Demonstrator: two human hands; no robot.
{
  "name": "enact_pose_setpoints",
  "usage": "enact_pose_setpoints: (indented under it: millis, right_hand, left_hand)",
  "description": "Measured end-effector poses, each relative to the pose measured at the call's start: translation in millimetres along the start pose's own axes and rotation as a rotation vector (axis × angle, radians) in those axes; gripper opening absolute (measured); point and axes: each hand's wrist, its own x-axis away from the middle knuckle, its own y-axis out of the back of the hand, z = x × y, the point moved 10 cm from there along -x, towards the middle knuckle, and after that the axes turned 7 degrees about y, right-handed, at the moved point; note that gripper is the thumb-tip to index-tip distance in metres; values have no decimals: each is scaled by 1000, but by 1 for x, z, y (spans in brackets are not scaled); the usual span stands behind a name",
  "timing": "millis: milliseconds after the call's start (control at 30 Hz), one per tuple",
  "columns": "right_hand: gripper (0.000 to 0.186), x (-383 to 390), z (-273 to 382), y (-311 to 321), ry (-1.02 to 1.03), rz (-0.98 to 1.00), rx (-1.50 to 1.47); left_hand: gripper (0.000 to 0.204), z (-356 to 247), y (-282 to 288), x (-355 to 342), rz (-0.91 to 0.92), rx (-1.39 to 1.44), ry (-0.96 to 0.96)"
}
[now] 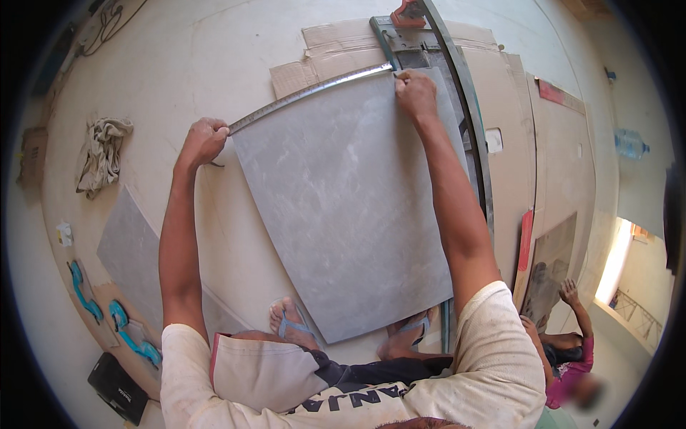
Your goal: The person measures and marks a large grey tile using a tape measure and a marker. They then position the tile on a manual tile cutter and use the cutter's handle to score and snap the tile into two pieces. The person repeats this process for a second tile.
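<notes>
Both arms reach to the upper middle of the frame, where a metal measuring strip (307, 91) lies along the far edge of a big grey tile (350, 207). The left hand (206, 143) has its fingers closed on the strip's end, just off the tile's upper-left corner, seemingly to keep it from sliding. Over at upper centre-right, the right hand (416, 93) sits by the strip's other end, fingers curled in; whether they pinch the strip, the tile's edge or something small, I can't tell. Spread wide like that, the hands probably keep the strip straight and snug to the edge.

The tile fills the centre, its near corner down by the sandalled feet (293, 325), its right side alongside the long rail (468, 114) of a tile cutter, which likely explains its angle. Flattened cardboard (339, 46) lies beyond the far edge, perhaps protecting the floor (200, 64).
</notes>
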Motion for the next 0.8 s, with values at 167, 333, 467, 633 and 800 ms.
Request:
enact_pose_setpoints:
  millis: [167, 333, 467, 633, 800]
  right_hand:
    - [14, -5, -3, -1, 49, -28, 14]
    - [14, 4, -5, 2, 42, -33, -5]
    - [14, 8, -8, 6, 6, -35, -10]
    - [14, 15, -9, 4, -53, 6, -26]
    - [15, 12, -3, 2, 4, 21, 16]
  left_hand:
    - [27, 6, -2, -2, 8, 47, 28]
    - [27, 6, 3, 6, -33, 71, 57]
    - [26, -1, 21, 22, -207, 216, 181]
    - [26, -53, -12, 13, -77, 468, 84]
    - [25, -118, -60, -10, 116, 407, 30]
